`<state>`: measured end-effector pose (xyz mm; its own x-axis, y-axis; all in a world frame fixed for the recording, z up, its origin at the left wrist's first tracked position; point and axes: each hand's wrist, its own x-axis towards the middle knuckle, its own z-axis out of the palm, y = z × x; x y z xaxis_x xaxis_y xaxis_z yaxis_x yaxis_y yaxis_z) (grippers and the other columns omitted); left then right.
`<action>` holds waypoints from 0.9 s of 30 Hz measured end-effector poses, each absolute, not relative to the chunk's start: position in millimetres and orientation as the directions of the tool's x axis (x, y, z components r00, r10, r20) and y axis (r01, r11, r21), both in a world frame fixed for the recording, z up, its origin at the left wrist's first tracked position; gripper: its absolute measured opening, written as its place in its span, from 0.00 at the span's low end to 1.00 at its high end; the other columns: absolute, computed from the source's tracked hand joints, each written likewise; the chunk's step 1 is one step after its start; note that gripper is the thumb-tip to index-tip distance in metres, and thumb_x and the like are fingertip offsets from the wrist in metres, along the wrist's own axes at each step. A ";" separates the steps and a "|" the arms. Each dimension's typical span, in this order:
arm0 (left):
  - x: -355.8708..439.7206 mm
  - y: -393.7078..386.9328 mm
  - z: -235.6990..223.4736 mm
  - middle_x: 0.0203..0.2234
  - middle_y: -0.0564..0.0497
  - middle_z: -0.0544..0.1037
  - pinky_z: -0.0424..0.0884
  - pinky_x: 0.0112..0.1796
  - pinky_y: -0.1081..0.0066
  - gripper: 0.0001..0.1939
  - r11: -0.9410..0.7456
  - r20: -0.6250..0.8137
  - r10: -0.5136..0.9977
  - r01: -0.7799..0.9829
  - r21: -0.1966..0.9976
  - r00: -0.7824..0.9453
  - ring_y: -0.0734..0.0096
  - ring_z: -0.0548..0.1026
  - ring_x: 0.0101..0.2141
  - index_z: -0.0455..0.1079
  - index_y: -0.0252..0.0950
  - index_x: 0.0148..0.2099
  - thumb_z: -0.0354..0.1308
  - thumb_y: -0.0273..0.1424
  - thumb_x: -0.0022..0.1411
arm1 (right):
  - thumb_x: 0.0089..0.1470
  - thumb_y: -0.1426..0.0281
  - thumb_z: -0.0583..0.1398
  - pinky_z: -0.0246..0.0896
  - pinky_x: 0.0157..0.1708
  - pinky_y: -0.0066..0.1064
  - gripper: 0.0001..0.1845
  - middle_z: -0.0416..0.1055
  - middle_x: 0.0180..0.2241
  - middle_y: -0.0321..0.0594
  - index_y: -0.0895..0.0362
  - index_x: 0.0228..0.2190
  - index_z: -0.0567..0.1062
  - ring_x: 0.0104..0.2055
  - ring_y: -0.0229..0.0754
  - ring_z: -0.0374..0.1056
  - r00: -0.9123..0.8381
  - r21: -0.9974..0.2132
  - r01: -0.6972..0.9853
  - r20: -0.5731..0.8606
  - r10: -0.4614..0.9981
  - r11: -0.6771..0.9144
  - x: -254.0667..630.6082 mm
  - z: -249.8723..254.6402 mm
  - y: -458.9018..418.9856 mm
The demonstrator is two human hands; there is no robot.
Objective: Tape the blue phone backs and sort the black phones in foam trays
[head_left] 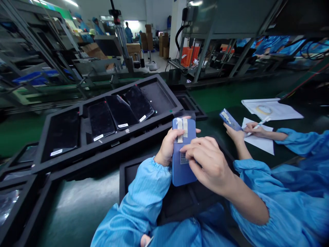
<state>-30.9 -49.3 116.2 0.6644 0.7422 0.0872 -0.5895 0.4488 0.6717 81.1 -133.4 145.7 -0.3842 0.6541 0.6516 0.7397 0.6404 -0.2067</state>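
My left hand [167, 146] grips a blue smartphone [183, 164] from its left edge, with the fingers curling behind it. My right hand [207, 164] lies across the phone's lower right, its fingertips pressing near a small printed label [184, 158]. Two strips of white tape [182, 129] run over the phone's top end. A clear plastic film [184, 115] seems to stick up behind that end. Below my hands sits a black foam tray [133, 175], partly hidden by my forearms.
A black compartment tray [102, 127] holds several black phones [120, 111] with white labels. To the right, a co-worker's hands [239, 132] hold another blue phone [230, 119] and a white pen [258, 125] above papers [269, 109]. Racks, boxes and other workers stand behind the green bench.
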 end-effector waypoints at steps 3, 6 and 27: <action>-30.8 -49.0 116.7 0.44 0.40 0.74 0.67 0.45 0.64 0.24 0.456 0.088 0.741 -0.595 0.662 0.666 0.59 0.74 0.39 0.66 0.27 0.54 0.49 0.32 0.56 | 0.55 0.84 0.51 0.52 0.41 0.37 0.08 0.70 0.35 0.36 0.60 0.29 0.64 0.40 0.41 0.64 -0.391 -0.200 0.739 0.651 0.651 0.644 81.5 144.6 -133.3; -30.9 -49.5 117.6 0.44 0.40 0.75 0.67 0.45 0.64 0.24 0.460 0.095 0.738 -0.600 0.654 0.669 0.60 0.74 0.38 0.66 0.27 0.54 0.49 0.31 0.57 | 0.55 0.84 0.51 0.52 0.41 0.38 0.08 0.70 0.35 0.36 0.61 0.29 0.64 0.40 0.41 0.64 -0.401 -0.188 0.742 0.645 0.651 0.644 81.8 144.4 -133.2; -31.8 -52.9 120.8 0.44 0.37 0.74 0.60 0.55 0.63 0.19 0.493 0.082 0.690 -0.551 0.673 0.719 0.54 0.68 0.51 0.71 0.24 0.42 0.50 0.34 0.56 | 0.53 0.82 0.51 0.53 0.42 0.39 0.07 0.67 0.32 0.41 0.61 0.28 0.65 0.39 0.43 0.64 -0.425 -0.192 0.751 0.591 0.686 0.631 80.0 146.6 -127.5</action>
<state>-31.8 -52.9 120.8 0.7187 0.6904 0.0825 -0.5513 0.4935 0.6727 80.0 -127.5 146.6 -0.4252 0.6858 0.5907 0.7514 0.6313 -0.1921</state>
